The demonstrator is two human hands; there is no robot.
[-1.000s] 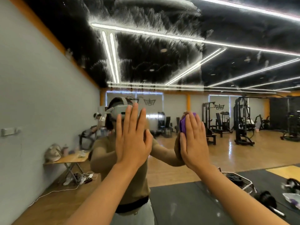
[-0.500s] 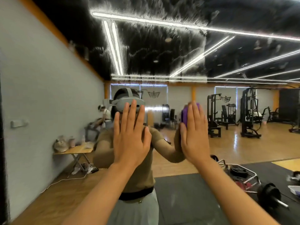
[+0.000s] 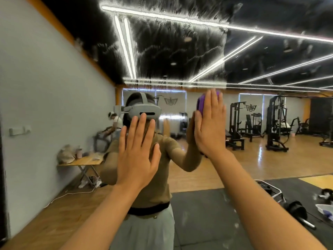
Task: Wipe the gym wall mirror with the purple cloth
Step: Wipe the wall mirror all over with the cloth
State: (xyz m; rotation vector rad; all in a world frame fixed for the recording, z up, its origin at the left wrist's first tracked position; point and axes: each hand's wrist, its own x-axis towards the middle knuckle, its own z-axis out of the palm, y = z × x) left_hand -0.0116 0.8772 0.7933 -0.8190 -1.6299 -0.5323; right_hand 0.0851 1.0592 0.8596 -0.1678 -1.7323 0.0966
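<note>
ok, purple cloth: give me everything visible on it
Only a small part of the purple cloth shows: a bright purple, soft-looking bunched edge past the fingertips and thumb side of the right hand. That hand lies flat over it with straight fingers and presses it against the mirror, at about head height. The rest is hidden behind the palm, so size and folds cannot be told.

Most of the purple cloth (image 3: 200, 105) lies hidden behind the flat right hand (image 3: 210, 123), only its upper left edge showing. The mirror (image 3: 270, 159) runs past every frame edge, and a white tray (image 3: 326, 211) is cut off at right. Items on the folding worktop (image 3: 81, 162) are too blurred to identify.
</note>
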